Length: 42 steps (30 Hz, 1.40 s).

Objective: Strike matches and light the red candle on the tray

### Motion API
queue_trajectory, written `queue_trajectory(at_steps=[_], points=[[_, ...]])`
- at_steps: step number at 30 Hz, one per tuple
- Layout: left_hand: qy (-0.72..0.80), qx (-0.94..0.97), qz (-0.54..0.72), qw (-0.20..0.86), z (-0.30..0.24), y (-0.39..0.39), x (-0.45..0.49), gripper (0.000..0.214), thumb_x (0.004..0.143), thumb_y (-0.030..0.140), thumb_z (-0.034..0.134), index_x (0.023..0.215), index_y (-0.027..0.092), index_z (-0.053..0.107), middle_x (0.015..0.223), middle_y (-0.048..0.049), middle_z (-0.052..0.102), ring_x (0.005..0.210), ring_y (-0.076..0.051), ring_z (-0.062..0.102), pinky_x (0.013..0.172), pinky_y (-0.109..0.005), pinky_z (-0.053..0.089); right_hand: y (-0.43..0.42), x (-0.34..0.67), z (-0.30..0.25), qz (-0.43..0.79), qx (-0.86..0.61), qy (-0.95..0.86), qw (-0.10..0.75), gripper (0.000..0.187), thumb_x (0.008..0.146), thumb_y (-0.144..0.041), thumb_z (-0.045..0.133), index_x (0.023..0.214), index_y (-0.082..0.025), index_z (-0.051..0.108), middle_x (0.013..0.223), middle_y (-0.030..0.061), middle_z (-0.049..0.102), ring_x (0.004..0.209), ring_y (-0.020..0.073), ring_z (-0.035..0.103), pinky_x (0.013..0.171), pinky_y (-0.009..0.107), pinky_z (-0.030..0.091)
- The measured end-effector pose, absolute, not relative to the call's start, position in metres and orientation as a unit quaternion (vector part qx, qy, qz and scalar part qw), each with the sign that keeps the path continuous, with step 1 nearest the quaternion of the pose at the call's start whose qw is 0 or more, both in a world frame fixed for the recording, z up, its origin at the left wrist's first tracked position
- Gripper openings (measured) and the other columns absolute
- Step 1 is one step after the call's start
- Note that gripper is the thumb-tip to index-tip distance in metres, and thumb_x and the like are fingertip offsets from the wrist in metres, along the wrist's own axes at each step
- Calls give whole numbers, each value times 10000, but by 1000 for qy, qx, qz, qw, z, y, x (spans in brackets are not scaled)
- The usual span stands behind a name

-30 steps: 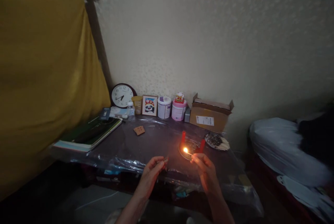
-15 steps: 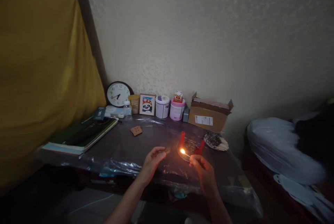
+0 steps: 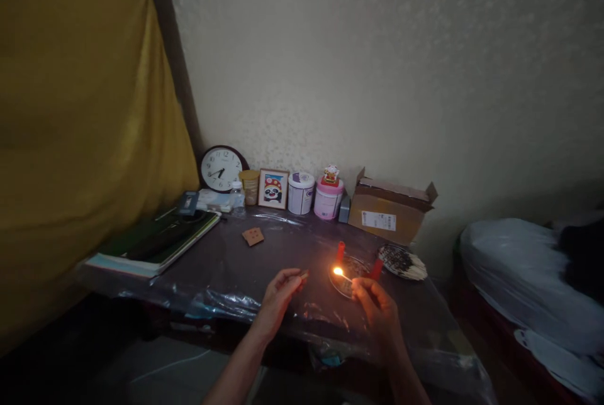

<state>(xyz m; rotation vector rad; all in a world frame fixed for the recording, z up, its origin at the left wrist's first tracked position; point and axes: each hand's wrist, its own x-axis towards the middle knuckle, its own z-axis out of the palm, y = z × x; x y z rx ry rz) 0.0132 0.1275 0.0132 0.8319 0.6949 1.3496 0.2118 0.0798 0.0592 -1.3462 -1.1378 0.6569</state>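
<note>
My right hand (image 3: 375, 307) pinches a burning match (image 3: 340, 273), its flame held over a round plate (image 3: 343, 283) on the dark, plastic-covered table (image 3: 226, 266). Two short red candles (image 3: 340, 250) stand at the plate's far and right edges, the second one (image 3: 376, 268) just beyond my right fingers. My left hand (image 3: 278, 295) is closed on a small matchbox (image 3: 303, 276), held just left of the plate.
Along the wall stand a clock (image 3: 221, 169), a small picture frame (image 3: 273, 188), two tubs (image 3: 300, 193) and an open cardboard box (image 3: 391, 212). Books (image 3: 155, 244) lie at the table's left, a woven fan (image 3: 403, 262) at the right. A yellow curtain (image 3: 70, 128) hangs left, bedding (image 3: 519, 279) right.
Both hands stay close to the plate with the match still burning. The view has shifted slightly, and the flame sits a little nearer the far candle.
</note>
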Motion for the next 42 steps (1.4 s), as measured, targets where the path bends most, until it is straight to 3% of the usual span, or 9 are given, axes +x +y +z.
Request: queue_trajectory(at_steps=[12, 18, 25, 42], points=[[313, 333, 603, 653, 13, 130, 9, 238, 664, 313, 717, 852, 174, 679, 847, -59, 723, 822, -178, 639, 802, -298, 428, 99, 211, 86, 261, -571, -477, 614, 267, 661, -448, 665, 748, -195, 675, 730, 42, 684, 700, 208, 614, 611, 277, 483], [320, 331, 603, 651, 11, 134, 11, 252, 645, 320, 729, 840, 169, 677, 840, -62, 720, 803, -176, 636, 791, -295, 425, 113, 217, 92, 246, -575, -503, 597, 281, 721, -454, 610, 799, -190, 666, 727, 46, 679, 678, 200, 609, 554, 261, 462], [322, 336, 600, 650, 9, 134, 10, 277, 646, 342, 726, 860, 174, 677, 866, -62, 716, 824, -179, 629, 805, -291, 419, 136, 225, 96, 177, -563, -531, 608, 207, 748, -388, 591, 794, -195, 650, 801, 49, 683, 759, 207, 618, 698, 303, 466], [318, 340, 592, 658, 2, 137, 7, 244, 688, 324, 700, 885, 182, 672, 889, -54, 708, 858, -169, 617, 820, -281, 415, 150, 228, 90, 170, -560, -534, 610, 242, 741, -410, 596, 810, -186, 655, 813, 59, 683, 759, 218, 618, 715, 326, 474]])
